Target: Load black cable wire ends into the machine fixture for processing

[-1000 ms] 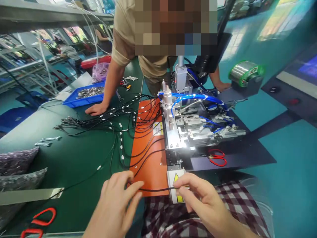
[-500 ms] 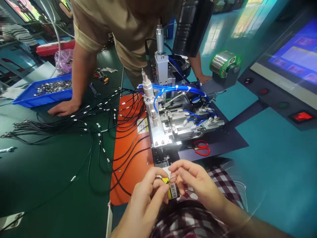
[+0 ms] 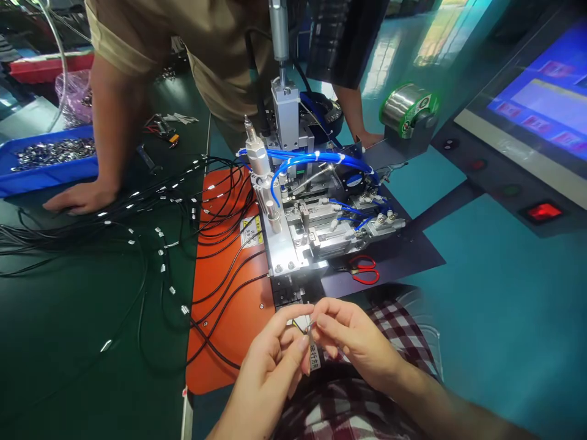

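Note:
My left hand (image 3: 273, 360) and my right hand (image 3: 360, 342) meet in front of my lap, fingertips almost touching. Between them is the thin end of a wire (image 3: 309, 327), dark on the left and greyish toward the right; its finer detail is too small to make out. The left thumb and fingers are curled closed round it, while the right thumb and index finger pinch its other side. Just beyond stands a metal bench machine (image 3: 293, 244) with blue air tubes (image 3: 316, 157). Black cables (image 3: 229, 287) with shiny metal ends cross its orange base plate (image 3: 220, 348).
Red-handled scissors (image 3: 364, 272) lie right of the machine. A solder spool (image 3: 406, 110) and a control screen (image 3: 541, 110) stand farther right. Across the bench, a person's hand (image 3: 82, 197) rests by the cable bundle. A blue bin (image 3: 50, 177) holds small metal parts.
The view has shifted, so the bench and machine appear farther left. My fingertips have drawn slightly closer together around the wire. A vertical rod on the machine's tall cylinder now shows longer.

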`<state>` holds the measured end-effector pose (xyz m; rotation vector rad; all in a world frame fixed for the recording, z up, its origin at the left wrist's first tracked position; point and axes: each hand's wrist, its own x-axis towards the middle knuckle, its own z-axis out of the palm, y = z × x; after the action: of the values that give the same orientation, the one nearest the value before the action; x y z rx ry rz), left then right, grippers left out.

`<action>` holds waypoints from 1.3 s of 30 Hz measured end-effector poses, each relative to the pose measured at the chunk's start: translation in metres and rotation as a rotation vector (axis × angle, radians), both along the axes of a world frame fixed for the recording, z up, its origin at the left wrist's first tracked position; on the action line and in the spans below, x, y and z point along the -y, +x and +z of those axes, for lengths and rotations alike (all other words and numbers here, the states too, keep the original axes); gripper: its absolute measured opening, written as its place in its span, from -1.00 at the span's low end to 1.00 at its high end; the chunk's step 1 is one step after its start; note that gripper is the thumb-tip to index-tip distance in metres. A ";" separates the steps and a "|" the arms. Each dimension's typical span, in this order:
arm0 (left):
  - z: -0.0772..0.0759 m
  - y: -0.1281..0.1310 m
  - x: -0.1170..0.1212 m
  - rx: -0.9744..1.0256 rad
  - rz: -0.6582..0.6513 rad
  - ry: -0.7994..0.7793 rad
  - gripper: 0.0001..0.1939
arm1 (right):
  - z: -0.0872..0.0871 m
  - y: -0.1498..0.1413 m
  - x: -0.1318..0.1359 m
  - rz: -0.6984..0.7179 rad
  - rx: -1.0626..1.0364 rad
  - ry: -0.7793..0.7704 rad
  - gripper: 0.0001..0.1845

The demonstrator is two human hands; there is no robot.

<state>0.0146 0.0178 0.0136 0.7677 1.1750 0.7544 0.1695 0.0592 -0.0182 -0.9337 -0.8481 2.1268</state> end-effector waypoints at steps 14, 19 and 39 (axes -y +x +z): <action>-0.006 0.002 0.002 -0.073 0.124 0.112 -0.72 | 0.006 -0.010 0.016 -0.085 0.188 0.100 -0.63; -0.005 0.002 -0.004 0.004 0.187 0.018 -0.68 | 0.005 -0.005 0.016 -0.052 0.356 0.253 -0.76; -0.008 0.000 -0.004 0.030 0.248 -0.128 -0.74 | 0.009 0.002 0.009 0.052 0.601 0.528 -0.88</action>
<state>0.0148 0.0218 0.0061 0.5081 1.2923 0.8830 0.1711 0.0500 -0.0089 -1.2712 -1.6426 1.5266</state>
